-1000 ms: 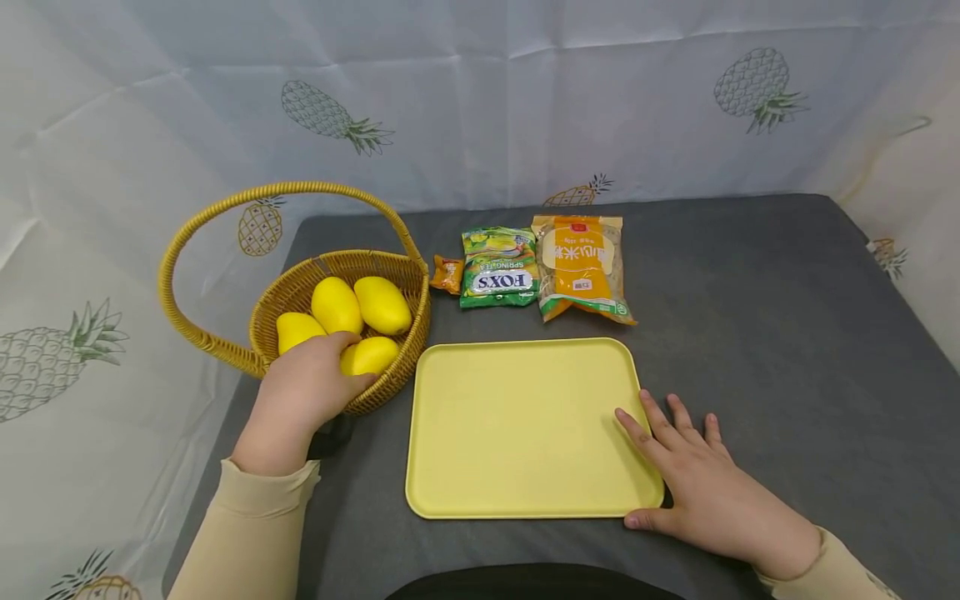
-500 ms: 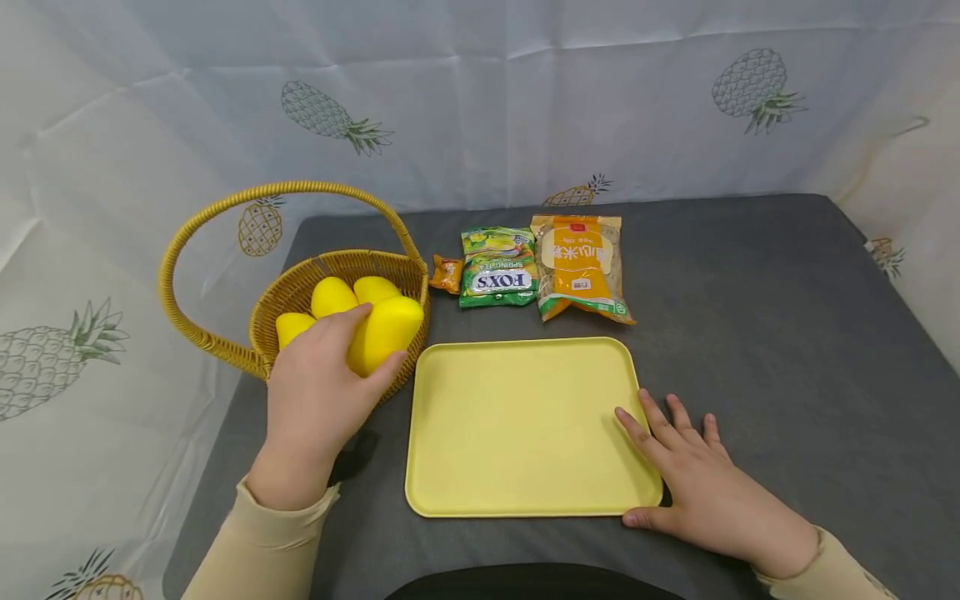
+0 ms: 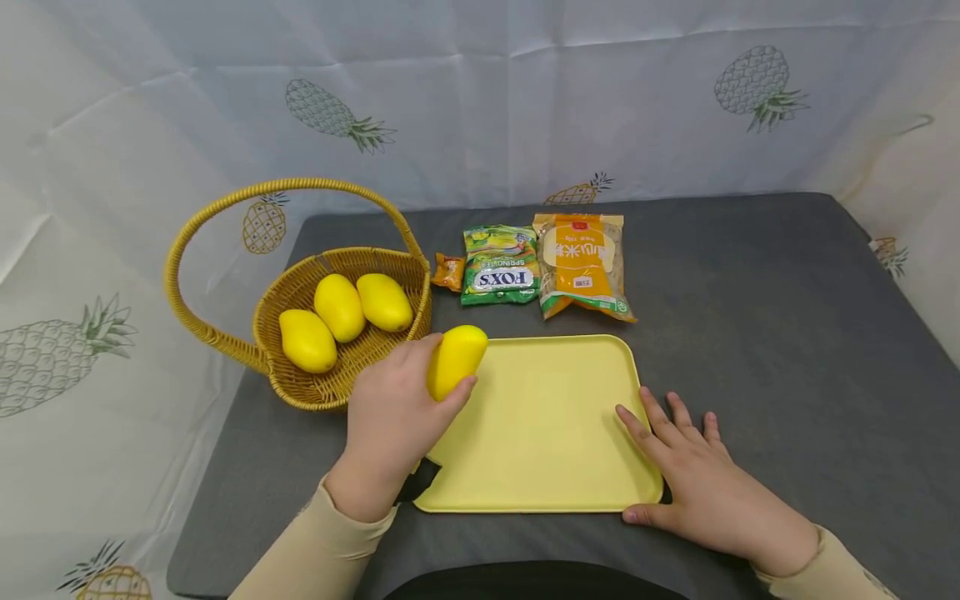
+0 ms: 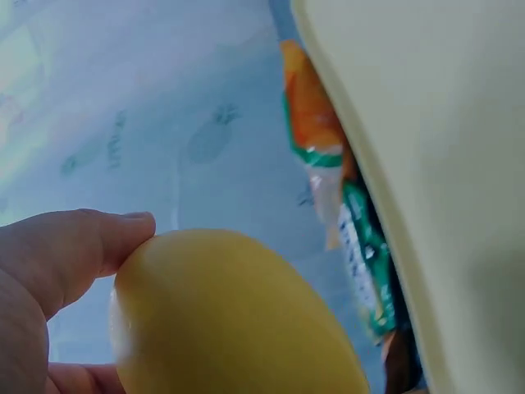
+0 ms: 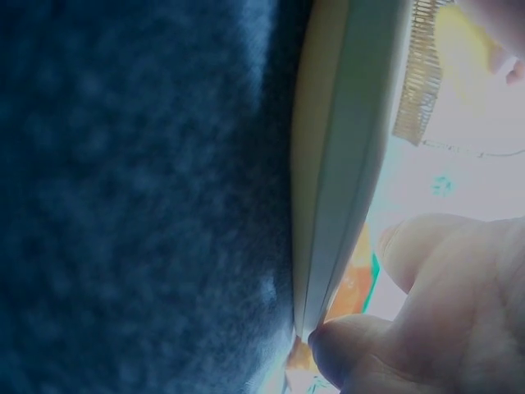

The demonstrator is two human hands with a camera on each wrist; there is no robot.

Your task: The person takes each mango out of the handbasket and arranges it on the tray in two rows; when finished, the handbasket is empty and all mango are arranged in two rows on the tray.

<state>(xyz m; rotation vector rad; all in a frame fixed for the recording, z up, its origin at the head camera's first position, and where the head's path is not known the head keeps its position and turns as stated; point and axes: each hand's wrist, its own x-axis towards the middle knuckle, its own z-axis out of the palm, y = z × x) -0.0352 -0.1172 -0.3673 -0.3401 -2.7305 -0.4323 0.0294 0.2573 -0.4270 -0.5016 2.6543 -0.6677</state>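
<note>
My left hand [image 3: 397, 408] grips a yellow mango [image 3: 457, 360] above the left part of a pale yellow tray [image 3: 547, 433]. In the left wrist view the mango [image 4: 221, 312] fills the bottom, with a fingertip on its side. Three more mangoes lie in a wicker basket [image 3: 375, 350] left of the tray; one mango [image 3: 307, 341] is nearest its left wall. With its fingers spread, my right hand [image 3: 697, 492] rests at the tray's right edge. In the right wrist view, fingers of that hand [image 5: 443, 304] are beside the tray's rim [image 5: 344, 164].
Behind the tray lie a small orange packet [image 3: 448, 272], a green FOX'S candy bag [image 3: 500, 265] and an orange and clear bag [image 3: 581, 265]. The basket's tall handle [image 3: 300, 185] arches up at the left. A pineapple-print cloth [image 3: 487, 100] hangs behind the grey table [image 3: 757, 333].
My left hand has lifted one mango out of the basket and carried it right, over the tray. Three mangoes stay in the basket. The right hand has stayed in place.
</note>
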